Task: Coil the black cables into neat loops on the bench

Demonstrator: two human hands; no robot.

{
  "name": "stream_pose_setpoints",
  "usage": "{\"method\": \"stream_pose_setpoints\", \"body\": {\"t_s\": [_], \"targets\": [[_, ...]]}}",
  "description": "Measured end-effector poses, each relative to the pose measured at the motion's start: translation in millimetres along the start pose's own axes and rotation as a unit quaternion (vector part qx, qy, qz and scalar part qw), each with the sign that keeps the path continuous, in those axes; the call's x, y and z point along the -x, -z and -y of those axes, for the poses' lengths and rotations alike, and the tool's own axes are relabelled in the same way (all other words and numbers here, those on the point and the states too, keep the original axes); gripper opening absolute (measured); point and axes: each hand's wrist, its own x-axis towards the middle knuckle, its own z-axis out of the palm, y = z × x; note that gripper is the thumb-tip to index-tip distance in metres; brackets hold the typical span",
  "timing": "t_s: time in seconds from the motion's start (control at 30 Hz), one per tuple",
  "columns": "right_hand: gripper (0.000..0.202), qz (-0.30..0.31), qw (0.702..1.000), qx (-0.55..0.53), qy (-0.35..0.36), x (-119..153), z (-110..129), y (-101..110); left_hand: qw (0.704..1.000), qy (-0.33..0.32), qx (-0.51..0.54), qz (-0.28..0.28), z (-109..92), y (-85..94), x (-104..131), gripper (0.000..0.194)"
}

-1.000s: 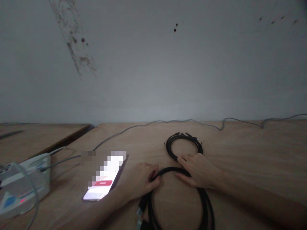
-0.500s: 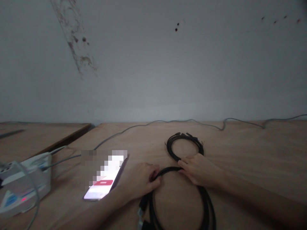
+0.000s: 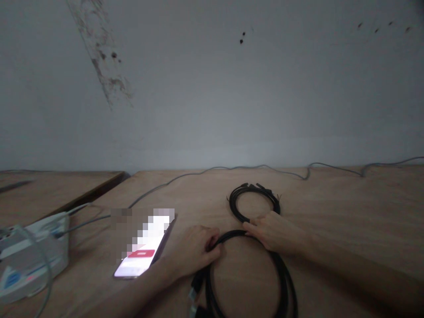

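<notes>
A coil of black cable [image 3: 283, 282] lies on the table close to me, its lower part cut off by the picture's bottom edge. My left hand [image 3: 198, 248] is closed round the coil's upper left side, thumb and fingers pinching it. Over its upper right side lies my right hand [image 3: 274, 232], fingers bent in and fingertips on the cable; part of the grip is hidden. A cable plug [image 3: 195, 285] with a metal end sticks out below my left hand. Just beyond my right hand rests a second, smaller black cable coil [image 3: 233, 204], tied with thin twists.
A phone [image 3: 143, 254] with a lit, partly blurred-out screen lies left of my left hand. Farther left stands a white power strip [image 3: 49, 265] with cords plugged in. A thin grey cord [image 3: 185, 176] runs along the table's back by the wall [image 3: 212, 97].
My right hand's fingertips have shifted slightly to the left along the top of the near coil, and more of the cable below them shows. My left hand keeps its hold.
</notes>
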Motion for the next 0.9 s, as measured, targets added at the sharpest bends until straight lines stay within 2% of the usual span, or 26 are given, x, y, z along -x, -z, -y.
{"method": "stream_pose_setpoints", "body": {"t_s": [0.13, 0.3, 0.67, 0.9], "targets": [[0.033, 0.011, 1.000, 0.013, 0.005, -0.5, 2.5, 2.7, 1.000, 0.006, -0.008, 0.003, -1.1, 0.1, 0.0, 0.024], [0.022, 0.024, 0.999, 0.016, -0.012, -3.4, 7.8, 5.7, 1.000, 0.004, -0.017, -0.001, -0.3, -2.1, -0.4, 0.024], [0.020, -0.010, 1.000, 0.007, -0.005, -3.2, 7.5, 7.9, 1.000, -0.005, -0.008, -0.004, 2.8, -3.3, -0.7, 0.023], [0.018, -0.034, 0.998, -0.031, -0.041, -2.6, 6.2, 4.4, 1.000, -0.016, -0.017, -0.005, 3.6, -3.8, -0.5, 0.023]]}}
